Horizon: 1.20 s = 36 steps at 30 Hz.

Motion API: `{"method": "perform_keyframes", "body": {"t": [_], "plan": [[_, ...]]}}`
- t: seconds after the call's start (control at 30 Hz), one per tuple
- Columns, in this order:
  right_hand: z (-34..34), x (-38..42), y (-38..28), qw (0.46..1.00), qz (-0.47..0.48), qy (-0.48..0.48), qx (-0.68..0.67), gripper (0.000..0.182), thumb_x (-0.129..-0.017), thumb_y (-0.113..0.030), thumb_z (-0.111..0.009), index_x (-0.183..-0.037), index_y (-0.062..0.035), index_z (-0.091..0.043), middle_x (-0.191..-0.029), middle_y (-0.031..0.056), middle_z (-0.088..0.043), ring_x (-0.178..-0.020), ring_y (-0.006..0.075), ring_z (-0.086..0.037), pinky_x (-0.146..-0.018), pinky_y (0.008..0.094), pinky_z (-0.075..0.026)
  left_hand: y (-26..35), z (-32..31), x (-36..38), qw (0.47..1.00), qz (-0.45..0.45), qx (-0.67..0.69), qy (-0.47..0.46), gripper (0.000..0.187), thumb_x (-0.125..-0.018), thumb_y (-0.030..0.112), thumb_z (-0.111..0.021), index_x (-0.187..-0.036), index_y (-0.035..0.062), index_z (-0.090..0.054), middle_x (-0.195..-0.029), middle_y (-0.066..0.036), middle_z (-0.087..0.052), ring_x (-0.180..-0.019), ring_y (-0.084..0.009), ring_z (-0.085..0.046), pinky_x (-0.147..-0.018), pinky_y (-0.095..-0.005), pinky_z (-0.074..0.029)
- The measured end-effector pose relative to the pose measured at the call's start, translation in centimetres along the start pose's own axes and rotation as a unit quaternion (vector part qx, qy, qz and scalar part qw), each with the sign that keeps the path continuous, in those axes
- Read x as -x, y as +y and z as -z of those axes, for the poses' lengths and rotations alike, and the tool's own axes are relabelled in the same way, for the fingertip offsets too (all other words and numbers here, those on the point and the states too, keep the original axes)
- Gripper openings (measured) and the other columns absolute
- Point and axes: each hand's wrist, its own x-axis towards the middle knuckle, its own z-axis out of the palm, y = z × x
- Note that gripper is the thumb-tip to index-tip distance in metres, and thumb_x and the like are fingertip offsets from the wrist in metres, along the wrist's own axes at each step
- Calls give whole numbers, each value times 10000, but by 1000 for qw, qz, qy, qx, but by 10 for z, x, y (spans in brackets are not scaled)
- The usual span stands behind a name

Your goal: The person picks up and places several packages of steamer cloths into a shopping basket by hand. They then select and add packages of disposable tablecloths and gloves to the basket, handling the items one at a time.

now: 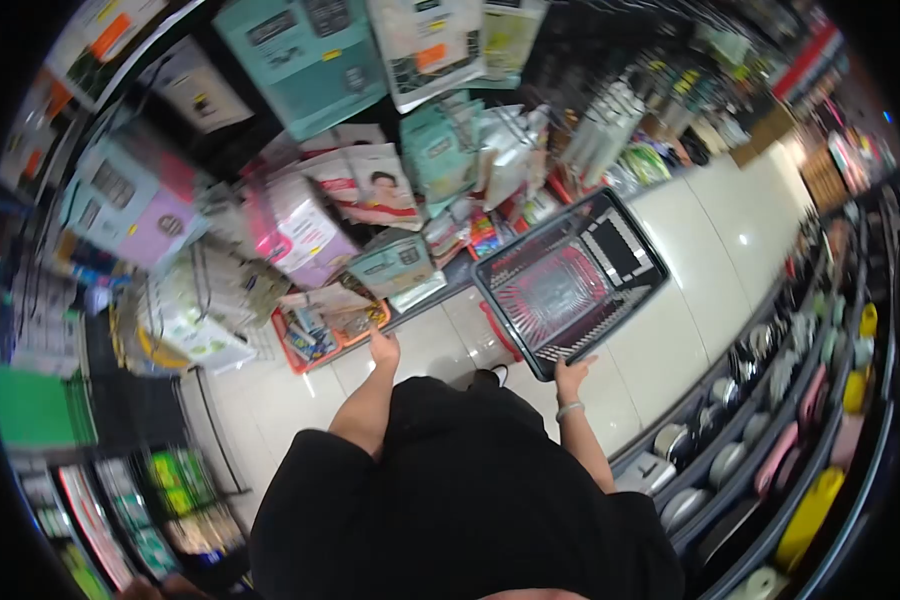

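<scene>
My right hand (570, 379) is closed on the near edge of a black mesh shopping cart (527, 358). A silvery band circles that wrist. Red shows through the cart's mesh bottom, and no goods can be made out inside. To the left, my left hand (384, 348) is at the near right corner of an orange basket (349, 347) of small packets. Its fingers are small and blurred, so whether it grips the rim or only overlaps it in view cannot be told.
Hanging packs, including a teal pack (305, 60) and a pink-and-purple pack (295, 225), crowd the shelving ahead. Along the right runs a rack of pans and kitchenware (727, 462). Between them lies a pale tiled floor (725, 225). Lower left stands a shelf of green packages (177, 480).
</scene>
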Motion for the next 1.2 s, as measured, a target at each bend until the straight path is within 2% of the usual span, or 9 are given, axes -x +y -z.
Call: {"method": "perform_keyframes", "body": {"t": [0.1, 0.2, 0.27, 0.33, 0.4, 0.6, 0.77, 1.13, 1.2], "plan": [[8, 52, -45, 953, 190, 137, 191, 827, -764, -289, -680, -1428, -75, -235, -1357, 221, -354, -1263, 373, -327, -1044, 502, -245, -13, 9, -3, 977, -195, -63, -64, 611, -791, 137, -622, -1326, 78, -334, -918, -211, -637, -899, -401, -601, -786, -480, -460], [-17, 66, -46, 930, 282, 16, 237, 725, -757, -343, -661, -1348, -50, -360, -1275, 193, -453, -1238, 356, -359, -1039, 502, -231, -71, 3, -35, 966, -222, -16, -133, 605, -791, 129, -625, -1324, 57, -350, -792, -162, -651, -790, -334, -647, -739, -431, -497], [-29, 76, -52, 935, 236, -16, 266, 721, -743, -338, -673, -1330, -45, -374, -1254, 192, -469, -1223, 354, -373, -1039, 503, -234, -84, 33, -29, 975, -128, -17, -181, 514, -797, 121, -624, -1253, 30, -405, -843, -153, -650, -569, -242, -653, -541, -341, -523], [-44, 80, -50, 937, 182, -54, 293, 743, -701, -317, -707, -1307, -32, -384, -1210, 187, -484, -1174, 348, -406, -1041, 509, -233, -110, 57, -32, 982, 27, 0, -188, 487, -793, 122, -629, -1228, 34, -429, -878, -156, -640, -530, -262, -644, -453, -333, -506], [-54, 78, -44, 923, 172, -36, 342, 820, -669, -311, -740, -1330, -38, -338, -1212, 168, -463, -1149, 339, -417, -1039, 510, -238, -163, 73, -47, 982, 59, 29, -176, 442, -784, 122, -632, -1184, 35, -466, -876, -155, -630, -521, -272, -643, -392, -326, -484], [-45, 76, -59, 926, 96, -102, 351, 857, -663, -280, -716, -1389, -150, -281, -1276, 153, -436, -1219, 350, -393, -1074, 515, -210, -291, 138, -79, 960, 86, -82, -255, 344, -785, 131, -620, -1095, 24, -517, -872, -177, -625, -528, -285, -648, -380, -349, -498], [-44, 86, -68, 927, 55, -96, 359, 753, -738, -193, -583, -1415, -189, -253, -1337, 143, -408, -1270, 342, -358, -1093, 523, -156, -304, 173, -78, 948, 164, 4, -274, 265, -807, 86, -584, -1054, 20, -519, -800, -144, -617, -579, -304, -663, -424, -373, -518], [-48, 91, -77, 930, 25, -81, 359, 564, -842, -284, -491, -1359, -130, -324, -1353, 184, -369, -1271, 385, -331, -1096, 536, -120, -272, 169, -53, 957, 14, 77, -280, 145, -785, 84, -588, -918, 26, -578, -730, -116, -614, -554, -270, -643, -441, -350, -510], [-47, 90, -74, 929, 25, -76, 361, 567, -855, -372, -522, -1340, -127, -359, -1312, 184, -403, -1261, 383, -341, -1093, 532, -133, -284, 174, -55, 914, -283, -91, -276, 74, -760, 94, -589, -736, 24, -590, -683, -117, -614, -501, -261, -601, -418, -362, -497]]}}
